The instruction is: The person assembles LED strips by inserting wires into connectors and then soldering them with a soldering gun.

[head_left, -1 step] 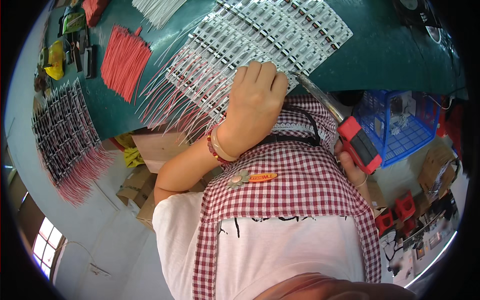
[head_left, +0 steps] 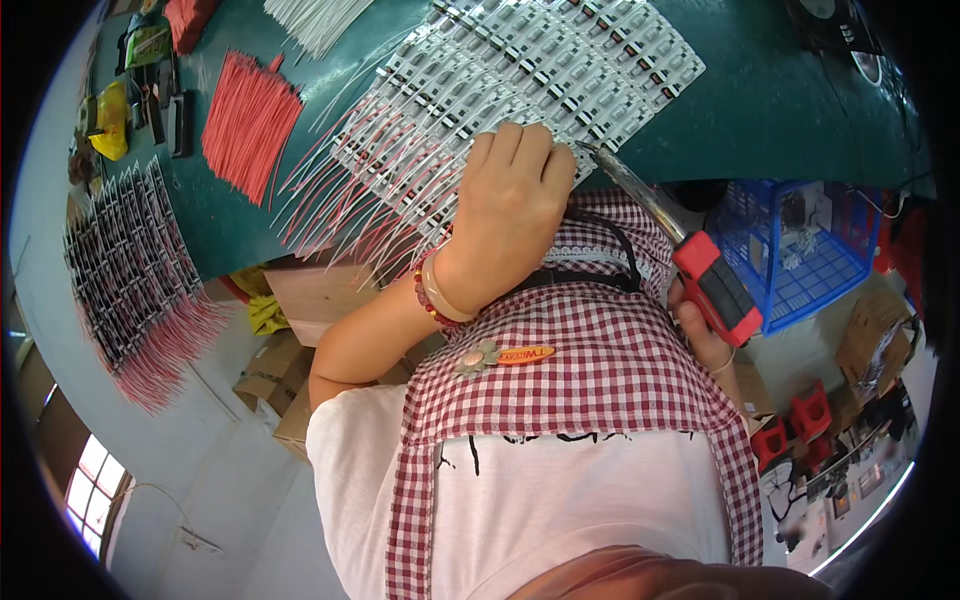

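A soldering iron (head_left: 720,288) with a red and black handle slants up to the left. My right hand (head_left: 702,335), partly hidden behind that handle, is closed around it. The iron's tip touches or hovers just over the near edge of a panel of small circuit boards (head_left: 560,75); I cannot tell which. Just left of the tip, my left hand (head_left: 512,205) rests over the same edge with its fingers curled together, fingertips hidden. Red and white wires (head_left: 350,205) fan out from the panel's left side, many hanging past the table edge.
The green table (head_left: 760,130) carries a bundle of red wires (head_left: 250,125), a bundle of white wires (head_left: 318,20) and a stack of wired boards (head_left: 130,260) at its left edge. A blue plastic basket (head_left: 800,290) stands at the right. Cardboard boxes (head_left: 272,368) sit below.
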A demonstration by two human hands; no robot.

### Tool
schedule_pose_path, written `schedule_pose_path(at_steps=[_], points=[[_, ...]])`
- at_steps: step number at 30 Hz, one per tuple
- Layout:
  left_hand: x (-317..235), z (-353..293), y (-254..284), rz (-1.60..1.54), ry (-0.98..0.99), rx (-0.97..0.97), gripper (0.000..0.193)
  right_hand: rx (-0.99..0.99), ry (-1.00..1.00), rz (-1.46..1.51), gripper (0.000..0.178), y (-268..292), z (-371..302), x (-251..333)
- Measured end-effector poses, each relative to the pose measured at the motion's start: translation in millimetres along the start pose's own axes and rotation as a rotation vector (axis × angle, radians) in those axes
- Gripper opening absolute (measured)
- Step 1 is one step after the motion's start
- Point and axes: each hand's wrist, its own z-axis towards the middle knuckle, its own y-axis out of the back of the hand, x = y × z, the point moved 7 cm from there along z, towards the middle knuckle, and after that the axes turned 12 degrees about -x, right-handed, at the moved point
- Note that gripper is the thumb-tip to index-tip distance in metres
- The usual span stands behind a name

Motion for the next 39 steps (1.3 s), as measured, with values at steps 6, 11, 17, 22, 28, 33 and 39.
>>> schedule_pose_path(at_steps=[6, 11, 17, 22, 28, 33, 39], points=[[0.0, 0.6, -0.6, -0.018, 0.022, 0.003, 0.021, -0.044, 0.103, -0.098, 0.026, -2.9, 2.4, 5.3], [-0.4, -0.7, -2.1, 0.004, -0.011, -0.008, 0.010, -0.012, -0.038, 0.012, 0.026, 5.6, -7.7, -4.9], [2.0, -1.5, -2.1, 0.013, -0.004, 0.004, 0.010, -0.048, -0.102, 0.042, 0.031, 11.5, -15.6, -13.6], [6.2, -1.7, -1.4, 0.030, 0.073, 0.013, 0.014, -0.032, -0.118, 0.045, 0.032, 13.0, -20.0, -20.2], [4.6, 1.8, -6.1, 0.008, 0.142, -0.054, 0.013, -0.019, -0.127, 0.092, 0.032, 6.8, -17.7, -17.9], [4.4, 4.0, -8.2, 0.054, 0.161, 0.006, 0.012, 0.003, -0.168, 0.089, 0.032, 5.9, -22.5, -29.0], [4.3, 8.0, -10.0, 0.090, 0.145, 0.097, 0.010, -0.040, 0.001, -0.028, 0.031, 5.0, -20.4, -23.1]])
